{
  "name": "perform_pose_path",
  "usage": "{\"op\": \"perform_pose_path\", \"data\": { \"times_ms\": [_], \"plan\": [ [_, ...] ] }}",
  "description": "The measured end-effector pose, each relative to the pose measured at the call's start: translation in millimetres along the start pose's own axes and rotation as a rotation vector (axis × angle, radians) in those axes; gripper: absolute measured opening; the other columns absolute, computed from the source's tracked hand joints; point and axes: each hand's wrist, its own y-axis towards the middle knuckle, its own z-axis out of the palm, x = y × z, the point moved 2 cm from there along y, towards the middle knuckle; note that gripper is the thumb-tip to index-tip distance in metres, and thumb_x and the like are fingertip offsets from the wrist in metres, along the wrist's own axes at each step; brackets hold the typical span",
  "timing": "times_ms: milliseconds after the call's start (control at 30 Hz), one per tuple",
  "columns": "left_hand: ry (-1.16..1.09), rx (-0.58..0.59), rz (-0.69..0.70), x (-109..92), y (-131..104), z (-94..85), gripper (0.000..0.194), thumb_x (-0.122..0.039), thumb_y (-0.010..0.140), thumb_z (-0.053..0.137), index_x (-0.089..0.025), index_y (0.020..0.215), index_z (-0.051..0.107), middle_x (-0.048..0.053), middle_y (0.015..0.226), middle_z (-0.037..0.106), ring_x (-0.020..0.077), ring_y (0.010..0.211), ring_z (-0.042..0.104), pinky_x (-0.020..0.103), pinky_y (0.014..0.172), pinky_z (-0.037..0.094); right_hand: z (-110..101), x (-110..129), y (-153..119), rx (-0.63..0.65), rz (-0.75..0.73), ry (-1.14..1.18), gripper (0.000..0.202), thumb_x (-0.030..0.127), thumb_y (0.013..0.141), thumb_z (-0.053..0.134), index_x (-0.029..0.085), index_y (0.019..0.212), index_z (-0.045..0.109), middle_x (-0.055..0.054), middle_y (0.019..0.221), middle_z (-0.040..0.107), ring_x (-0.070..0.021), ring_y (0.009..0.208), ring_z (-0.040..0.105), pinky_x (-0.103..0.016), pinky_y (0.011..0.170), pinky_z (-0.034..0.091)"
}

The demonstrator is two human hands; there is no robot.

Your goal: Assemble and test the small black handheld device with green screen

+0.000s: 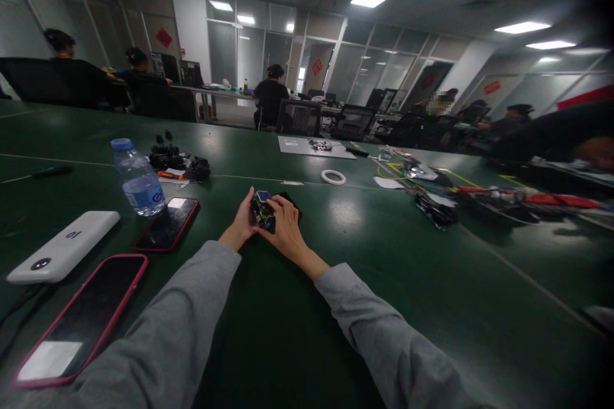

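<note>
A small circuit board [265, 212] with a little screen at its top is held between both hands, above the green table. My left hand [242, 220] grips its left side, the thumb pointing up along the edge. My right hand [286, 225] holds it from the right, with fingers over the upper right part and the thumb near the lower edge. Behind my right hand lies a flat black object [293, 201], partly hidden by the fingers.
Left on the green table [384, 281] are a water bottle [139, 182], two phones [167, 225] and a white power bank [67, 246]. Ahead lies a white ring [333, 177]; cables and parts [434, 208] are to the right. People sit beyond.
</note>
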Motion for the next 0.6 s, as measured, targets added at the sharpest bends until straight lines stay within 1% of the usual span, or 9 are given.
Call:
{"op": "perform_pose_path", "data": {
  "times_ms": [133, 300, 500, 600],
  "plan": [
    [-0.016, -0.005, 0.003, -0.1, -1.2, 1.6, 0.049, -0.055, 0.083, 0.05, -0.01, 0.095, 0.065, 0.012, 0.081, 0.07, 0.0249, 0.078, 0.068, 0.039, 0.076, 0.054, 0.1, -0.2, 0.4, 0.012, -0.009, -0.008, 0.067, 0.051, 0.08, 0.059, 0.019, 0.135, 0.035, -0.016, 0.133, 0.039, -0.0282, 0.126, 0.036, -0.047, 0.099, 0.035],
    [-0.009, 0.003, 0.001, 0.0, -2.5, 2.9, 0.048, -0.055, 0.084, 0.05, -0.01, 0.095, 0.065, 0.012, 0.082, 0.07, 0.0254, 0.08, 0.068, 0.039, 0.078, 0.054, 1.7, -1.2, 0.3, 0.021, -0.004, -0.004, 0.064, 0.051, 0.081, 0.057, 0.018, 0.132, 0.038, -0.016, 0.134, 0.039, -0.028, 0.126, 0.036, -0.046, 0.1, 0.034],
    [0.024, 0.017, 0.017, 0.0, -2.4, 1.2, 0.05, -0.056, 0.082, 0.052, -0.01, 0.094, 0.065, 0.013, 0.083, 0.07, 0.026, 0.082, 0.068, 0.039, 0.078, 0.054, 0.9, -0.8, 0.1, 0.02, -0.02, -0.019, 0.068, 0.054, 0.081, 0.057, 0.019, 0.135, 0.036, -0.016, 0.135, 0.037, -0.0279, 0.126, 0.035, -0.045, 0.1, 0.033],
    [0.032, 0.033, 0.011, -0.1, -2.0, 0.5, 0.05, -0.056, 0.082, 0.052, -0.01, 0.096, 0.065, 0.013, 0.083, 0.07, 0.0262, 0.082, 0.068, 0.039, 0.079, 0.054, 0.2, -0.6, 0.3, 0.039, -0.019, -0.031, 0.067, 0.056, 0.081, 0.056, 0.02, 0.134, 0.038, -0.015, 0.135, 0.037, -0.028, 0.126, 0.036, -0.045, 0.1, 0.034]
  ]
}}
